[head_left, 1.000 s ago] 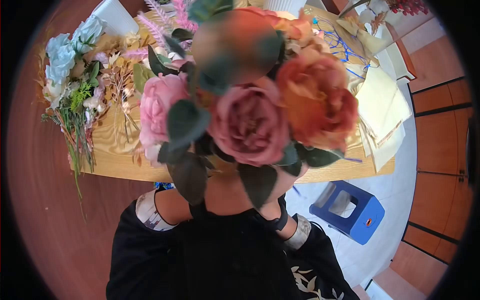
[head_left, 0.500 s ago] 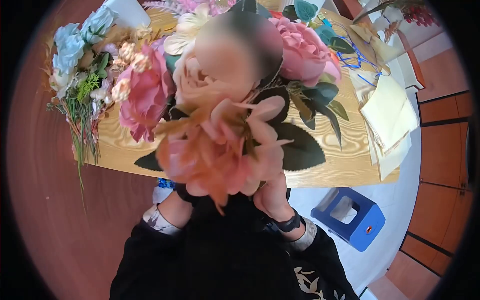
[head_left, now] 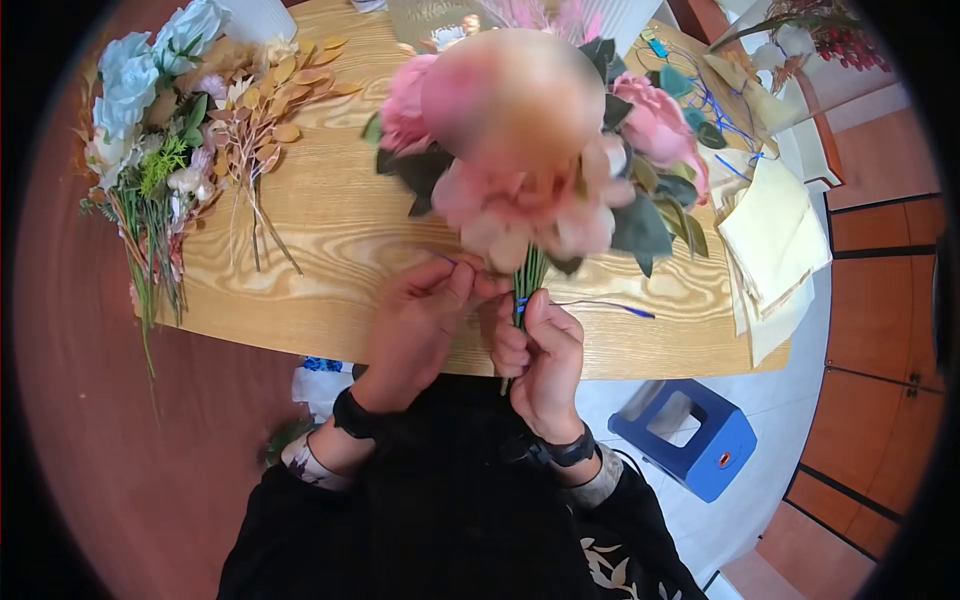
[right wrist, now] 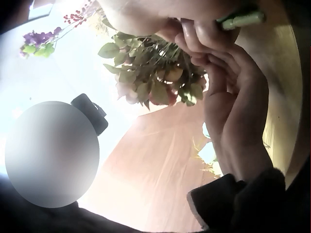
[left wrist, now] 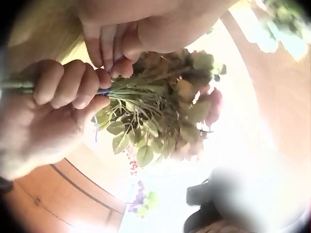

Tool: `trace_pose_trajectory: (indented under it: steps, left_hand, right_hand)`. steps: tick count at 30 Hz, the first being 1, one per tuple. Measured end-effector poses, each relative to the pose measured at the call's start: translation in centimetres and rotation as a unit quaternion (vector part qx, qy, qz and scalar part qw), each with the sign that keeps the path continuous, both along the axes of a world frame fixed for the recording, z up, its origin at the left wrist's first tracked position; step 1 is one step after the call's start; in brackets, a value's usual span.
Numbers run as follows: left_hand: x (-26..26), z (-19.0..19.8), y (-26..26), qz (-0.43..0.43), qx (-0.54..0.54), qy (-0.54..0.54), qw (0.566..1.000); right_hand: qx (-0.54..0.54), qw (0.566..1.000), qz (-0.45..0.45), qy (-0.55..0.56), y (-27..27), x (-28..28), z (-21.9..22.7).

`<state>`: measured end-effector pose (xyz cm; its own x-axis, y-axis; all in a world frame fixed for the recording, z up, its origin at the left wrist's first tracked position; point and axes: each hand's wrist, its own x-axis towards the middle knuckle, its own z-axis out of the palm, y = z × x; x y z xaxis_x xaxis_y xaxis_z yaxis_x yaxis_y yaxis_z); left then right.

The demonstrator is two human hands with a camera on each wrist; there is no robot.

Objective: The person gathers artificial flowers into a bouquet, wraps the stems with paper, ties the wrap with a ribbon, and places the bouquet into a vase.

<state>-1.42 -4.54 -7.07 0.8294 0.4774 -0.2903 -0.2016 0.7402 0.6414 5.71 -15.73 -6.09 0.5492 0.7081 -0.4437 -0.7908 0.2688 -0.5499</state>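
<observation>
In the head view the right hand (head_left: 545, 355) grips the green stems (head_left: 530, 272) of a bouquet of pink and peach flowers (head_left: 535, 205), just over the table's front edge. A blue tie (head_left: 521, 304) circles the stems above that fist, one end sticking out to the right. The left hand (head_left: 415, 325) is beside it, thumb and fingertips pinching the tie's other end. From the left wrist view, the left hand (left wrist: 160, 26) holds this blue strand close to the right hand's curled fingers (left wrist: 68, 82). In the right wrist view the bouquet's leaves (right wrist: 131, 63) hang beyond both hands.
Blue and white flowers (head_left: 125, 85) and dried orange stems (head_left: 265, 130) lie on the table's left. At the right are cream sheets (head_left: 775, 235) and tangled blue ties (head_left: 715, 115). A blue stool (head_left: 690, 440) stands on the floor beyond the front edge.
The bouquet has turned and tipped away from the body, its flowers now farther up the table. Both hands and the stems, hidden behind the blooms before, have come into view.
</observation>
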Motion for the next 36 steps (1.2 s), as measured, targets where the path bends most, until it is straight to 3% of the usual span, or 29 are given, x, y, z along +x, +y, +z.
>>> trace_pose_trajectory:
  steps: [3,8,10,12,13,15,17,18,19,22,24,28,30,32,34,36]
  left_hand:
    - [0.5,0.4,-0.7,0.054,0.141,0.065,0.986]
    - [0.2,-0.1,-0.1,0.049,0.179,0.042,0.982]
    - [-0.1,-0.3,-0.1,0.044,0.203,0.030,0.978]
    - [-0.4,-0.1,-0.2,0.029,0.255,0.045,0.966]
    - [-0.6,0.4,-0.2,0.031,0.251,0.047,0.966]
    - [-1.0,1.6,0.0,-0.025,0.136,0.070,0.988]
    - [-1.5,0.2,0.0,-0.013,0.176,0.088,0.980]
    - [-1.8,-0.4,0.1,-0.005,0.218,0.105,0.970]
    - [-2.2,-0.5,0.3,-0.003,0.216,0.107,0.971]
    - [-3.1,-1.1,0.7,-0.030,0.255,0.122,0.959]
    - [-3.5,-1.4,0.6,-0.037,0.221,0.064,0.972]
    - [-3.5,-0.9,0.4,-0.014,0.141,0.061,0.988]
    - [-3.4,-0.9,0.2,0.003,0.082,0.026,0.996]
    - [-3.1,-0.2,0.6,-0.006,0.042,0.011,0.999]
    - [-2.9,-0.1,1.0,-0.013,0.004,-0.005,1.000]
    - [-3.1,-0.5,1.4,-0.026,-0.045,-0.023,0.998]
  right_hand:
    - [-0.010,1.000,0.005,0.003,0.2,-0.1,0.3]
    - [-0.033,0.999,0.017,-0.021,0.0,-0.8,-0.3]
    - [0.002,0.998,0.058,0.028,-0.3,-0.9,-0.1]
    - [0.007,0.996,0.086,0.011,-0.7,-0.5,-0.4]
    - [0.015,0.993,0.115,-0.006,-0.9,-0.5,-0.5]
    - [-0.034,0.995,0.093,-0.025,-0.6,-1.2,0.1]
    - [-0.080,0.993,0.069,-0.045,-0.8,-1.4,-0.1]
    - [-0.137,0.955,0.067,-0.253,-1.2,-1.3,-0.9]
    - [-0.187,0.871,0.063,-0.449,-1.5,-1.3,-1.4]
    - [-0.146,0.893,0.000,-0.425,-1.7,-2.0,-1.8]
    - [-0.146,0.889,0.002,-0.434,-1.7,-2.2,-1.7]
    - [-0.152,0.907,-0.049,-0.389,-1.6,-1.5,-1.8]
    - [-0.054,0.959,-0.058,-0.273,-1.7,-1.4,-2.3]
    - [-0.023,0.968,-0.055,-0.244,-1.4,-1.1,-2.2]
    - [0.040,0.997,-0.019,-0.059,-1.5,-0.3,-1.5]
    - [0.049,0.998,0.004,-0.034,-1.5,0.1,-2.1]
